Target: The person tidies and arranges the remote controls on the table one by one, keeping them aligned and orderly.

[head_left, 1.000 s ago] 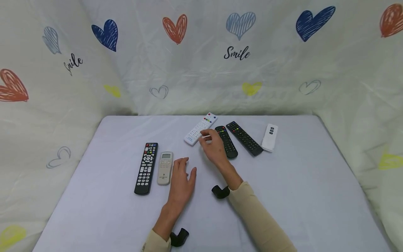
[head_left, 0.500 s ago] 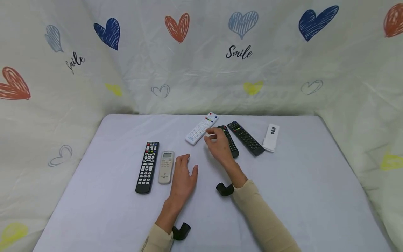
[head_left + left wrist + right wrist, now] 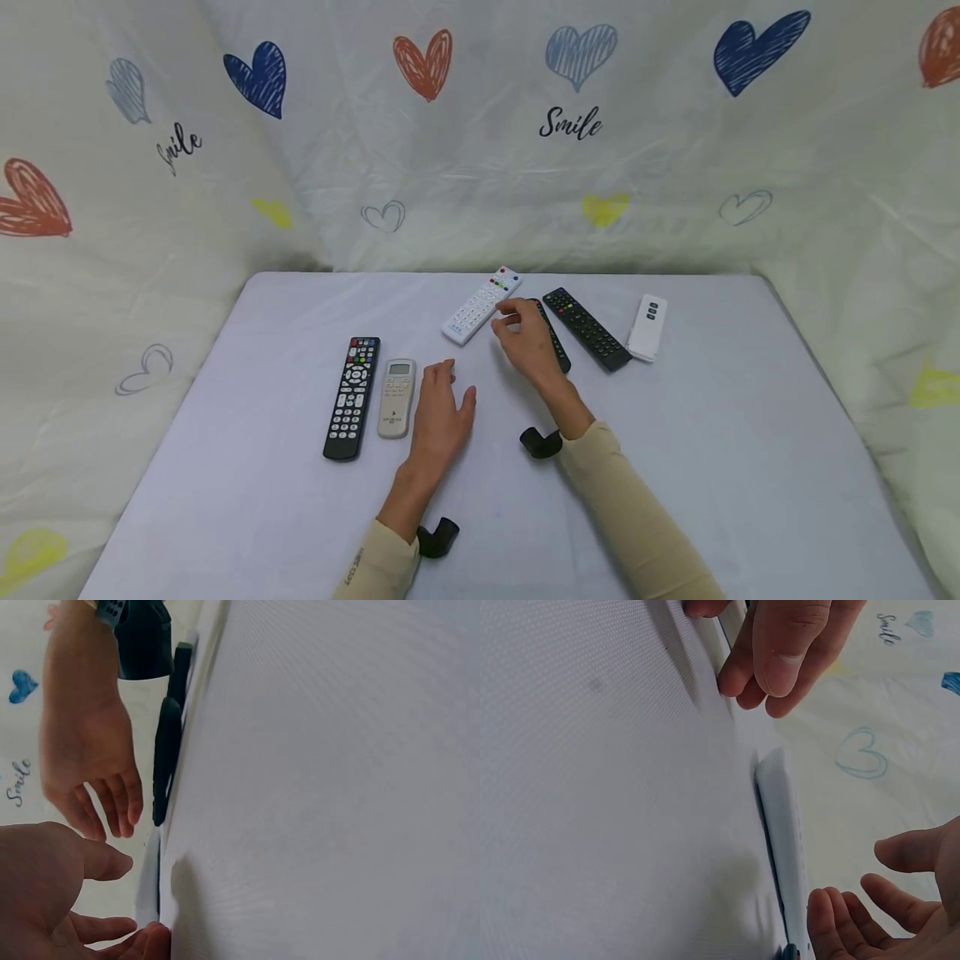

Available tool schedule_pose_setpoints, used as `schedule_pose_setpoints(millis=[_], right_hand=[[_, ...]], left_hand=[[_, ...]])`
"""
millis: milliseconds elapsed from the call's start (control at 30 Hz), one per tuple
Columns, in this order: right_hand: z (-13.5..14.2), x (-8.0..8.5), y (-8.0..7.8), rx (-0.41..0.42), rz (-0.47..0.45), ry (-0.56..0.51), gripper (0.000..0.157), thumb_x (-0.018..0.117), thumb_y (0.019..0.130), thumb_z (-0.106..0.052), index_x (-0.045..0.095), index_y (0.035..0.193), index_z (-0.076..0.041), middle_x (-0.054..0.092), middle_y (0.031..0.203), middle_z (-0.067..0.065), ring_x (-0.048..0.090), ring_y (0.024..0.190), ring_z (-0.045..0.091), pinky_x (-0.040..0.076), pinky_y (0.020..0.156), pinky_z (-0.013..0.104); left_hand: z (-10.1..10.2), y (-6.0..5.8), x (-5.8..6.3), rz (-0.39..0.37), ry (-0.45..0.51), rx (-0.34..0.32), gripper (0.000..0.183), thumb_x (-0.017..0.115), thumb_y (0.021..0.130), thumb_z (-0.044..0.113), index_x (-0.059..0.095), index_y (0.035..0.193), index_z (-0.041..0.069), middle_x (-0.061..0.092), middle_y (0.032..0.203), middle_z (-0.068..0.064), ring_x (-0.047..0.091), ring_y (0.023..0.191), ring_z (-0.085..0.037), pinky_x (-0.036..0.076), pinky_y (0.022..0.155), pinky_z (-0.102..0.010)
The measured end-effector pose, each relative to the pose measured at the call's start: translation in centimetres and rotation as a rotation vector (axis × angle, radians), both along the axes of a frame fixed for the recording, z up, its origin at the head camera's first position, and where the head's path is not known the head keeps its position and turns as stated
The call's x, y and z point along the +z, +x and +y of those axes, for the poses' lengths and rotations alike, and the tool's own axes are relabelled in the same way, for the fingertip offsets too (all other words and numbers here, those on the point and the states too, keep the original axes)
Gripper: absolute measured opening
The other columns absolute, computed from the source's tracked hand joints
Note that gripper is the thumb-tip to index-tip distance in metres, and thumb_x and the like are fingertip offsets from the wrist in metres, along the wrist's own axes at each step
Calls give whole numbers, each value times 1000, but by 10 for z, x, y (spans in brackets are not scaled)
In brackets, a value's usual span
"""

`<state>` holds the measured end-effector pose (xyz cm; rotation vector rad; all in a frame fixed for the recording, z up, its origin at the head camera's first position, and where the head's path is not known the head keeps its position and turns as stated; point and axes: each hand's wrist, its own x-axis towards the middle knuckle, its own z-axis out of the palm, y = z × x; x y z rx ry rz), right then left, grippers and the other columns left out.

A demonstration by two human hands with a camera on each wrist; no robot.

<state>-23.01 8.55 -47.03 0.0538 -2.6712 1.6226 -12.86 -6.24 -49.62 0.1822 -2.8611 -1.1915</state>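
Observation:
My right hand (image 3: 528, 342) hovers with loosely bent fingers beside the white remote control (image 3: 480, 308), which has coloured buttons. It partly hides a black remote control (image 3: 557, 346) behind it. In the right wrist view, the fingers of this hand (image 3: 900, 919) stand apart from the white remote (image 3: 780, 832). My left hand (image 3: 437, 425) is near the table, fingers relaxed and thumb spread, just right of a beige remote with a small display (image 3: 396, 400). Its palm holds nothing in the left wrist view. A long black remote with white buttons (image 3: 350, 400) lies further left.
Another long black remote (image 3: 588, 329) lies slanted at the back right, its lower end by a small white remote (image 3: 647, 327). All lie on a white-covered table (image 3: 712, 467). A heart-printed curtain (image 3: 480, 167) rises behind the table's back edge.
My right hand has drifted slightly right and away from me, covering more of the black remote. The left hand has also edged forward and right. The remotes have stayed put on the table.

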Motion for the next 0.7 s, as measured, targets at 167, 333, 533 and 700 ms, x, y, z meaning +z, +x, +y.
schedule_pose_setpoints(millis=[167,333,533,700], right_hand=[[4,1,-1,-6,-5,0,36,65,102,-17,62,135,-4,59,135,14,63,121,29,55,98,43],[9,3,-3,-23,-6,6,36,65,102,-16,62,135,-3,60,134,15,63,120,30,54,97,44],[12,2,-6,-23,-4,8,35,64,102,-16,62,134,-3,60,133,15,63,120,30,54,98,44],[11,2,-7,-20,-12,7,36,63,103,-17,61,136,-3,59,135,15,62,121,30,53,100,44]], left_hand=[[0,-3,0,1,-16,2,57,68,101,20,47,151,4,54,140,-15,61,123,-27,56,102,-42],[0,-7,0,-10,-11,0,58,67,102,21,46,152,4,54,141,-15,62,122,-26,56,100,-40],[1,-12,2,-21,-10,14,58,67,102,22,45,153,4,54,138,-15,62,114,-24,57,94,-39],[0,-15,2,-32,-16,27,59,66,102,23,44,154,5,53,139,-14,62,108,-23,57,90,-36]])
